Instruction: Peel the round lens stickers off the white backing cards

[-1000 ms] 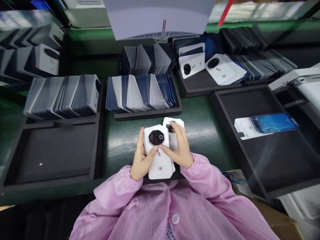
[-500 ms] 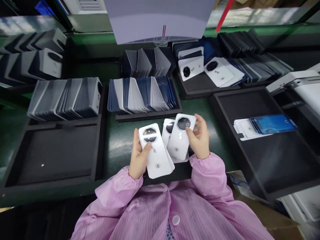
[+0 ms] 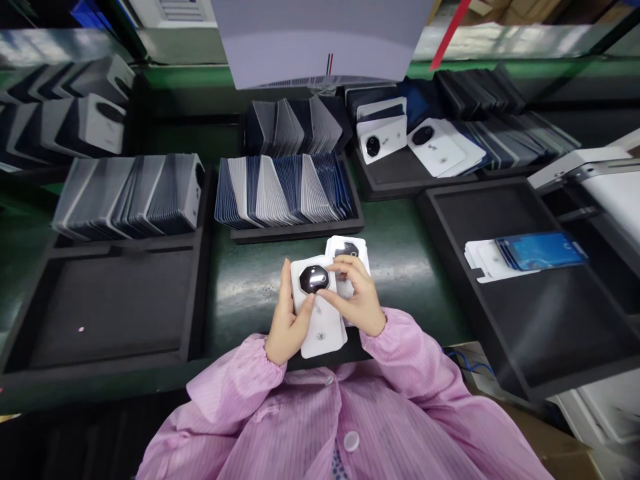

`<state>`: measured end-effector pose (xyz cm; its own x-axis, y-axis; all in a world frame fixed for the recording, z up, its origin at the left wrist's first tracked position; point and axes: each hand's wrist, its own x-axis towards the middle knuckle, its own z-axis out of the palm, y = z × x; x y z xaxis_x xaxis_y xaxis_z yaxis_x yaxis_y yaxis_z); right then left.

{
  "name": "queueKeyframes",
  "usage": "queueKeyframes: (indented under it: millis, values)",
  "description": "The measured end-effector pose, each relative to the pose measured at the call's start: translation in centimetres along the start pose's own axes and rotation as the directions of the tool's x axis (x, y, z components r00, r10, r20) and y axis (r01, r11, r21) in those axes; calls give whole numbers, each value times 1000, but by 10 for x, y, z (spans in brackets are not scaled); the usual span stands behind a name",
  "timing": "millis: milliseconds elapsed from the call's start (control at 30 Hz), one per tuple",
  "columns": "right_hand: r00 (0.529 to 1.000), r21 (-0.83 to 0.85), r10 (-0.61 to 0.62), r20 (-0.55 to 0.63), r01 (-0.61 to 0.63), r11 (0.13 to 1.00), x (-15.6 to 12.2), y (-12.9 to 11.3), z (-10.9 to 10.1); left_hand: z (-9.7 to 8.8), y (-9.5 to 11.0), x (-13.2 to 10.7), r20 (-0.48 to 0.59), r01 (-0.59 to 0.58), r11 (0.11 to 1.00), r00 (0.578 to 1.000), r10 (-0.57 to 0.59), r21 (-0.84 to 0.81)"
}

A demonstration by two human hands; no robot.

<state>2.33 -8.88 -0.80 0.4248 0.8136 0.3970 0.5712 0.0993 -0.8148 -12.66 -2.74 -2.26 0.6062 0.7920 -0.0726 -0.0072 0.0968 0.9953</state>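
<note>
Covers [image 3: 320, 307], white phone backs with a dark octagonal camera window, sat as a small stack in the left hand [image 3: 287, 320], over the green bench [image 3: 245, 287] just in front of the pink smock [image 3: 345, 420]. The stack's long axis ran away from the smock and leaned slightly left; the window end pointed away toward the middle tray [image 3: 295, 230], faces up. The left hand gripped the stack from its left edge, thumb laid across the top cover below the window. The right hand [image 3: 357, 303] pinched the top cover at the window end, fingertips on its right edge. A second pile [image 3: 350, 257] of white covers lay on the bench just beyond and right of the stack, partly hidden by the right hand.

Left of the stack, an empty-floored black tray [image 3: 30, 347] had a row of upright grey covers at its far end. Right of the stack, another black tray [image 3: 450, 220] held a few white covers and a blue one. Bare bench lay between the stack and the middle tray and on either side toward both black trays' near walls.
</note>
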Motion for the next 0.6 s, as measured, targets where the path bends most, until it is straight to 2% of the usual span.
queueKeyframes:
  millis: [100, 233, 500, 600]
  values:
    - [990, 76, 139, -9, -138, 988, -3, 0, 7, 0, -2, 1, 56, 13, 1000, 998, -13, -3]
    - [975, 131, 222, -16, -218, 967, -4, 3, 8, 0, -4, 1, 94, 15, 1000, 995, -14, -18]
    - [960, 238, 275, -62, -253, 938, -3, 8, 8, 1, -4, -2, 118, 42, 999, 992, -38, -33]
    - [964, 197, 257, -69, -239, 951, -3, 6, 8, 2, -4, -2, 125, 38, 999, 992, -34, -26]
